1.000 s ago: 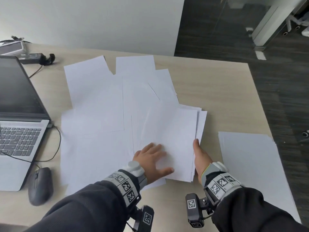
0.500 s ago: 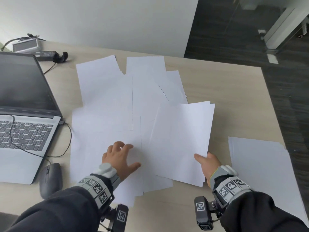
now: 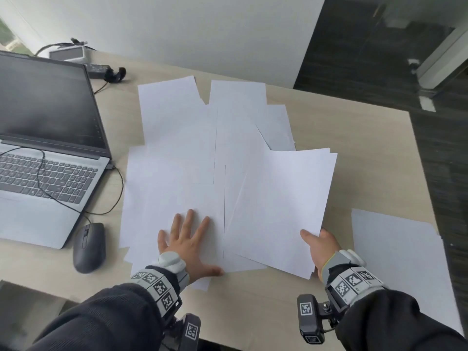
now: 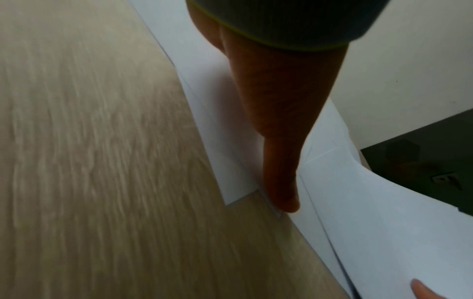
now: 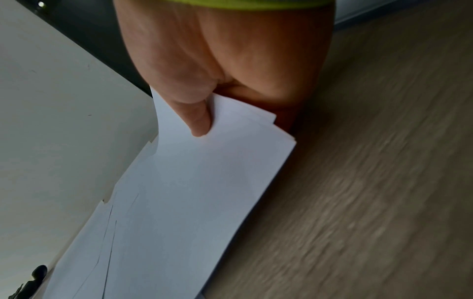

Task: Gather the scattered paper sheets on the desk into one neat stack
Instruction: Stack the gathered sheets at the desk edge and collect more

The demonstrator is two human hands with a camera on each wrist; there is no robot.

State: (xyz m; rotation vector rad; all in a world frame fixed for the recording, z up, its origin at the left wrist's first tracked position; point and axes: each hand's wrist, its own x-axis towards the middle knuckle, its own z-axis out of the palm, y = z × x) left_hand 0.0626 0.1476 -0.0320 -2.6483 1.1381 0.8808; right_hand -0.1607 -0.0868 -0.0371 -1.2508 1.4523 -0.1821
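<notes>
Pinching a small sheaf of sheets [image 3: 281, 206] at its near corner, the right hand [image 3: 320, 245] lifts it at four o'clock on the desk [image 3: 354, 148]; the left hand [image 3: 187, 239] lies flat, fingers spread, on scattered paper [image 3: 177, 148] at seven o'clock.

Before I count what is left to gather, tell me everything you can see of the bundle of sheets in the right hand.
The bundle of sheets is plain white paper, blank on top, several sheets thick with edges slightly fanned. The right hand pinches its near right corner, thumb on top, other fingers hidden beneath. It is tilted, that corner raised off the desk, and its left part overlaps the scattered sheets.
</notes>
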